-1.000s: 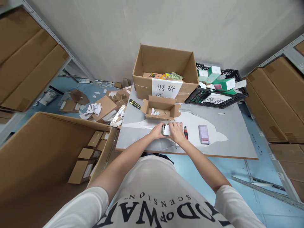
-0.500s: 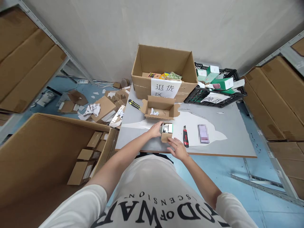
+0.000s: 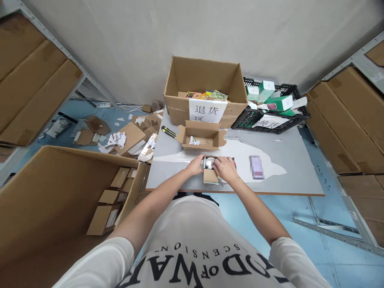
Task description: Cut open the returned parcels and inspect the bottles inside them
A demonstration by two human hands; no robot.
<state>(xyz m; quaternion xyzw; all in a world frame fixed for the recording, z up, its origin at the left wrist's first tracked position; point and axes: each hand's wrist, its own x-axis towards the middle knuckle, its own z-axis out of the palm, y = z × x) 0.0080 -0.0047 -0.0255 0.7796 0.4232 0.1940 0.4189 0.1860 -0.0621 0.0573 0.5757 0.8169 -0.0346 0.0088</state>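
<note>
A small open cardboard box (image 3: 211, 176) stands near the table's front edge, its front flap folded down toward me. Inside it shows a round, silvery object (image 3: 209, 163) whose kind I cannot make out. My left hand (image 3: 196, 165) grips the box's left side. Curled over the right side and the opening is my right hand (image 3: 225, 168), its fingertips at the silvery object's edge. The red and black utility knife (image 3: 235, 161) is mostly hidden behind that hand. Just behind lies a longer open cardboard box (image 3: 200, 147) with crumpled paper (image 3: 194, 141) in it.
At the back stand a large carton (image 3: 180, 114) with a paper sign and a black crate (image 3: 271, 127) of green and white boxes. A yellow and black cutter (image 3: 169, 132) lies left, a blurred purple item (image 3: 257, 167) right. A big carton (image 3: 39, 208) fills the lower left.
My right hand has moved up from the box's front flap to its right side and opening, covering the white flap there. The front flap hangs lower. My left hand stays on the box.
</note>
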